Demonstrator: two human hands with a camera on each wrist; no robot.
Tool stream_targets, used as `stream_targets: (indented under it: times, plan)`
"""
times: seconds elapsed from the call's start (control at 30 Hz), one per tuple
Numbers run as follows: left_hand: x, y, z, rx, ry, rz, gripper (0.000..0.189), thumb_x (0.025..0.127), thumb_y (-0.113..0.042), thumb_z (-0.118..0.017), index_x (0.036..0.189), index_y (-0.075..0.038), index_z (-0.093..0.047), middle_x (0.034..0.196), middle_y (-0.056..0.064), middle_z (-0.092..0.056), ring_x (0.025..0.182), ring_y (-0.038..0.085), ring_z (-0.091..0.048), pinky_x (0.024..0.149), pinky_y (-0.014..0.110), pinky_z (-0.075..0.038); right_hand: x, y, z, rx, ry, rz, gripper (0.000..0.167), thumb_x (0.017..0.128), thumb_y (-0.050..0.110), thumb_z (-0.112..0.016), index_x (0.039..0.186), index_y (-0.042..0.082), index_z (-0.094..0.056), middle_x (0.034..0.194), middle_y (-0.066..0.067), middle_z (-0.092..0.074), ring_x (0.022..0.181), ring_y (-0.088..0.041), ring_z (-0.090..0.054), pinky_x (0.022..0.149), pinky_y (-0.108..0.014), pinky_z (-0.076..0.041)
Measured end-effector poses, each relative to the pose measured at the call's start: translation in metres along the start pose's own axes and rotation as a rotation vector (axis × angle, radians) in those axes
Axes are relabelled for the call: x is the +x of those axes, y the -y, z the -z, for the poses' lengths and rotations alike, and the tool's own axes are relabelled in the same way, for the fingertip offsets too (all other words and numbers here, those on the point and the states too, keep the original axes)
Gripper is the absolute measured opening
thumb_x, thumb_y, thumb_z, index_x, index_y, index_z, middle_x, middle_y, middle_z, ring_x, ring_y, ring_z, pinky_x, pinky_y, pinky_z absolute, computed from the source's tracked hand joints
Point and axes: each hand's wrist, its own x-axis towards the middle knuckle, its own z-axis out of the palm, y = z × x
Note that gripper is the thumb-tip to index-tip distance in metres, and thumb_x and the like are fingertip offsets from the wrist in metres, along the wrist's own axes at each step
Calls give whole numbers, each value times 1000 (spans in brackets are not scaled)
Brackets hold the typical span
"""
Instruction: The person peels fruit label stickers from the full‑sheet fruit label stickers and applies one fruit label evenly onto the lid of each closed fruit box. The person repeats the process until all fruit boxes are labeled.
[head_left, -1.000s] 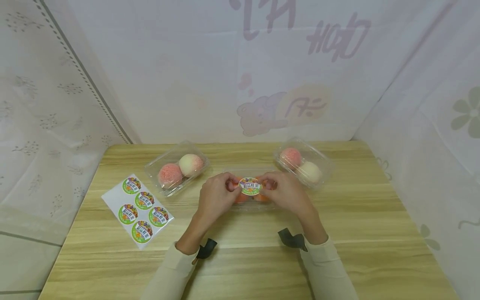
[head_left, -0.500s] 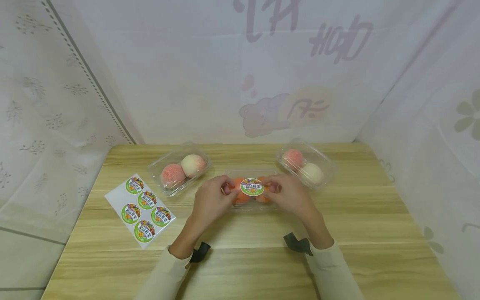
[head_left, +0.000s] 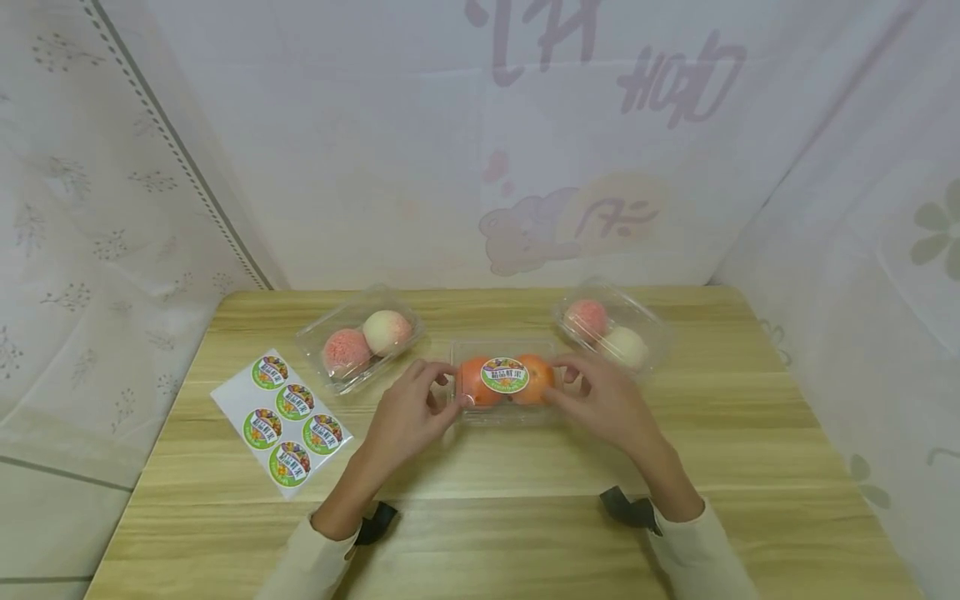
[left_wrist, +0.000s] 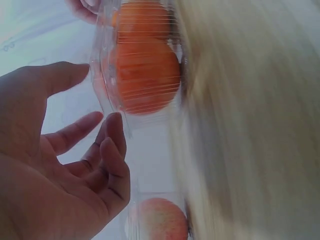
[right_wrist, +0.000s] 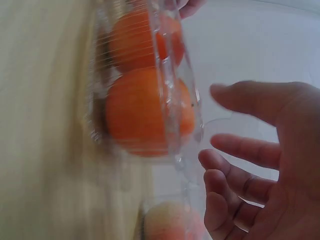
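Round label (head_left: 504, 376) on clear clamshell (head_left: 501, 347), two orange fruits (head_left: 540, 382) inside.
Left hand (head_left: 408, 410), right hand (head_left: 611, 404) loosely spread at its ends, gripping nothing.

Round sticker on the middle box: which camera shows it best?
The head view: it looks down on the printed face of the round sticker, with nothing covering it. Both wrist views see the clear box side-on, orange fruits inside; the sticker cannot be made out.
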Motion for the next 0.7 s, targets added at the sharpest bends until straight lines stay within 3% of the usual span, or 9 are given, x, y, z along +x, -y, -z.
stream_targets:
  times: [0.37,0.7]
  plan:
    - [-11,8,-3,-5,61,53,63,92,-35,-87,144,-7,-64,131,8,-67,81,10,-62,73,34,-53,-27,-6,-2,-15,-5,-46,57,88,34,-95,131,6,-70,118,-12,-75,80,-22,-61,70,-36,-50]
    - [-10,11,-8,-19,55,51,54,94,-29,-85,140,-8,-65,124,6,-75,76,6,-61,70,32,-52,-28,-6,-7,11,4,-58,49,91,29,-92,127,5,-71,114,-9,-77,82,-18,-66,72,-35,-54]
